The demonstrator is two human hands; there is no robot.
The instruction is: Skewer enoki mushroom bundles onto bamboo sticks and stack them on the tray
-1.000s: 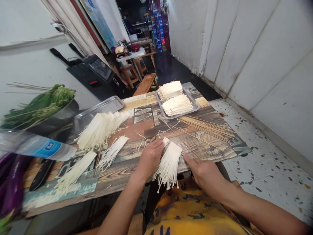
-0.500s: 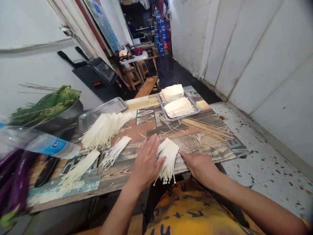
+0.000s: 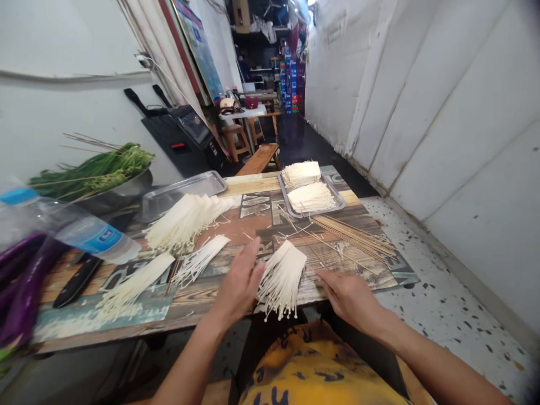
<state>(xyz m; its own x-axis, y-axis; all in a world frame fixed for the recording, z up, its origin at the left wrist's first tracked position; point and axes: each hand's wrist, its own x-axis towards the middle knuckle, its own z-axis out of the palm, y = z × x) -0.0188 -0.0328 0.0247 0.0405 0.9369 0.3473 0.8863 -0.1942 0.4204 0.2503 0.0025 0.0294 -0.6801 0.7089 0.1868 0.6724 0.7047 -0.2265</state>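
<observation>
On the wood-print tabletop (image 3: 363, 264), the open left hand (image 3: 238, 281) and right hand (image 3: 348, 295) flanked a fanned enoki bunch (image 3: 282, 275), seemingly to hold its strands together.

White panelled walls (image 3: 442, 112) bound a narrow passage. The speckled terrazzo floor (image 3: 464, 304) changes to dark flooring (image 3: 304, 146) farther back. A wooden bench (image 3: 261, 159) stands beyond the wood-print surface (image 3: 219, 225). Behind it are a white table (image 3: 248, 112) and stacked blue and red crates (image 3: 291, 84).

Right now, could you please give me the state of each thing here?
Mushroom bundle, fanned out, caps at the table edge.
Left hand, open, flat beside the bundle.
Right hand, on the table, grip unclear.
Far tray, loaded with mushrooms.
Bottle, lying on its side.
</observation>
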